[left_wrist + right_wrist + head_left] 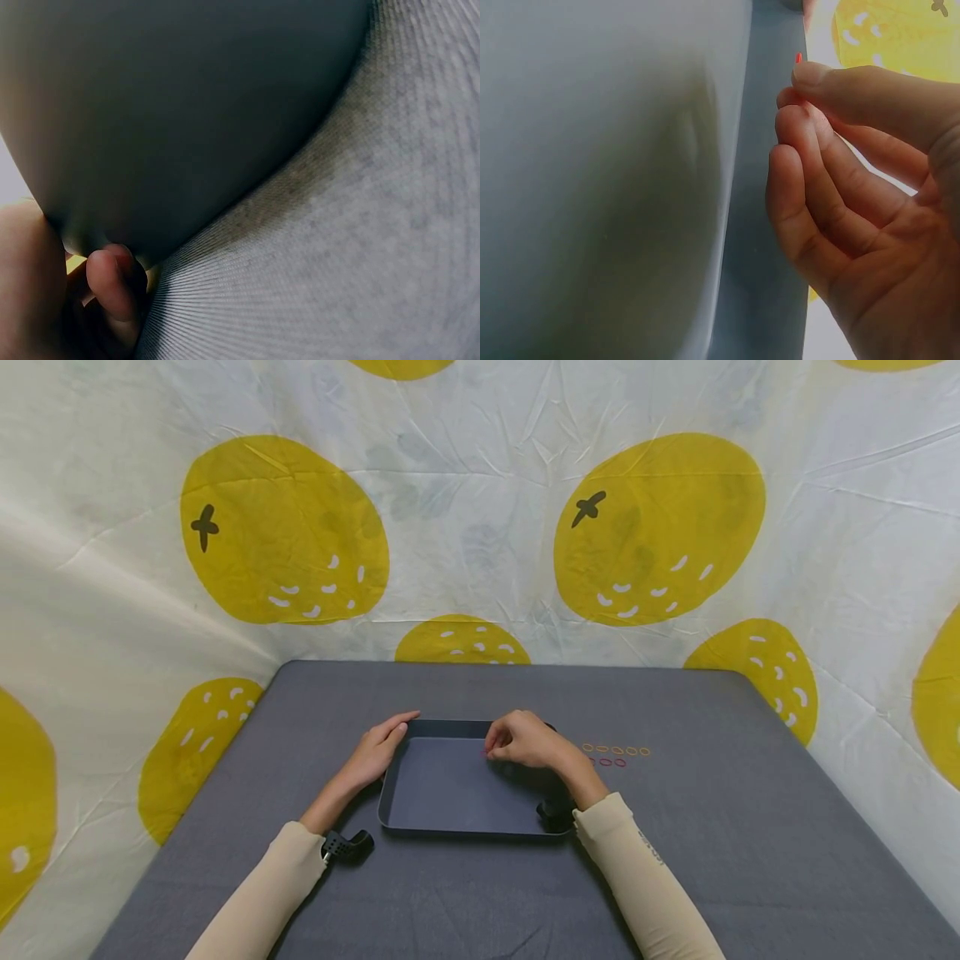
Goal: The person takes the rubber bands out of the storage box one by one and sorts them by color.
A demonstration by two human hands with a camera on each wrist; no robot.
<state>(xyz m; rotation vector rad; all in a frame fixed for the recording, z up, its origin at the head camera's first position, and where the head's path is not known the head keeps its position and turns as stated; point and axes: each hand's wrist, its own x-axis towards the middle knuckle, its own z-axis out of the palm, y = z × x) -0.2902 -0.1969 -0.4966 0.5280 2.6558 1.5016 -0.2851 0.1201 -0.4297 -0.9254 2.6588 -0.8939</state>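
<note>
A dark grey rectangular tray point(465, 785) lies on the table, its raised wall point(187, 112) filling much of the left wrist view. My left hand point(375, 752) grips its far left corner, with the index finger reaching past the rim and curled fingers point(112, 285) against the outer wall. Above the tray's far right part, my right hand point(525, 739) pinches a tiny red loop between thumb and fingers; only a bit of the red loop point(798, 58) shows at the fingertips. Right of the tray lie a row of several orange loops point(617, 750) and some red loops point(606, 762), partly hidden by my right wrist.
A grey cloth covers the table point(750, 827). Behind it hangs a white curtain point(472, 527) printed with large yellow fruit. A black wrist camera point(348, 847) sticks out from my left sleeve, and another wrist camera point(553, 814) overhangs the tray's near right corner.
</note>
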